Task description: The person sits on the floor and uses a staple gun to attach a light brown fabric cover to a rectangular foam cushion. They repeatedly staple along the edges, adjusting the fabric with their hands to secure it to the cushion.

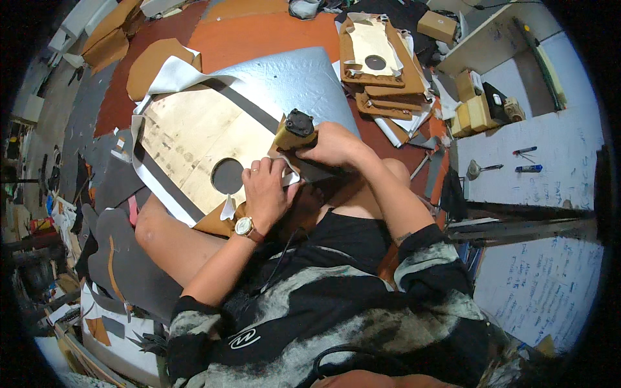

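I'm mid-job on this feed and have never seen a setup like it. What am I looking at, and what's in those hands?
There is no machine arm here: these are a person's own bare hands. The single picture comes from a wide fisheye camera on their head, looking down, so straight edges bend toward the rim.

The left hand rests at the edge of a pale flat board with a round hole. The right hand grips a black-capped, yellowish-brown tool; its exact type isn't clear.

Beyond lie a shiny silver-blue sheet and a stack of brown-covered pieces, on an orange-red surface.
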### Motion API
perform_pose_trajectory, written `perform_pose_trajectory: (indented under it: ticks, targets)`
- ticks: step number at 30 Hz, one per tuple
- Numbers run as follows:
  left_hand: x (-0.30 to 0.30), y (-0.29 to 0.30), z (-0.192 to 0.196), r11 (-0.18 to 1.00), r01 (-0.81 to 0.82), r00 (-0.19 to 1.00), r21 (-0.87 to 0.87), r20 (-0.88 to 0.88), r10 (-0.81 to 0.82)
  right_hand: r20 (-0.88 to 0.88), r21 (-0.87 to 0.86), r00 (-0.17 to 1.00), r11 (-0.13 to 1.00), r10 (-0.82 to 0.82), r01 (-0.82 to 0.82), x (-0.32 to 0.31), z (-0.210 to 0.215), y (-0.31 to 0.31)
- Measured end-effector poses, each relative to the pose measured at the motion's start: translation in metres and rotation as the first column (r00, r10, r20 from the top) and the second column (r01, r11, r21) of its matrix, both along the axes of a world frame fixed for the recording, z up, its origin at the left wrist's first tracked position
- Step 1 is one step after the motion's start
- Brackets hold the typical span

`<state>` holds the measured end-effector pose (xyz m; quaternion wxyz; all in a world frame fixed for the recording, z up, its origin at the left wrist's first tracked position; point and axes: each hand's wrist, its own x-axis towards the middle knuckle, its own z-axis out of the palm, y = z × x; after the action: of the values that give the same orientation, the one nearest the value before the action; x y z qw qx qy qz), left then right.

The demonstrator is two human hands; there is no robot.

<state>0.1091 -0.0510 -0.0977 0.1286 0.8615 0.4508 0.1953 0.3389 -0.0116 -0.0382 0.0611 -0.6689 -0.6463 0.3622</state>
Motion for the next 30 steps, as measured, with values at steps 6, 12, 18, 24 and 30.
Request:
perform_pose_trajectory:
  ticks: [6,12,18,24,30]
  targets:
    - [0.027,0.001,-0.004,0.989,-0.107,0.986,0.105,-0.113,0.119,-0.037,0.030,0.999,1.000,-0.007,0.009,0.003,-0.007,-0.002]
    - [0.026,0.013,-0.014,0.999,-0.029,0.984,0.036,-0.174,0.035,-0.050,0.024,0.999,1.000,-0.007,0.008,0.004,-0.010,-0.001]
    - [0.001,0.022,-0.023,0.996,0.047,0.996,0.077,-0.084,-0.040,-0.060,-0.024,0.998,1.000,-0.010,0.009,0.002,0.001,-0.002]
    - [-0.005,0.023,-0.026,0.985,0.091,0.995,0.144,-0.056,-0.084,-0.086,0.019,0.996,1.000,0.003,-0.001,0.002,-0.007,-0.015]
    - [-0.005,0.021,-0.031,0.977,0.074,0.997,0.201,-0.026,-0.070,-0.244,0.138,0.961,0.976,-0.132,0.169,0.020,-0.003,-0.060]
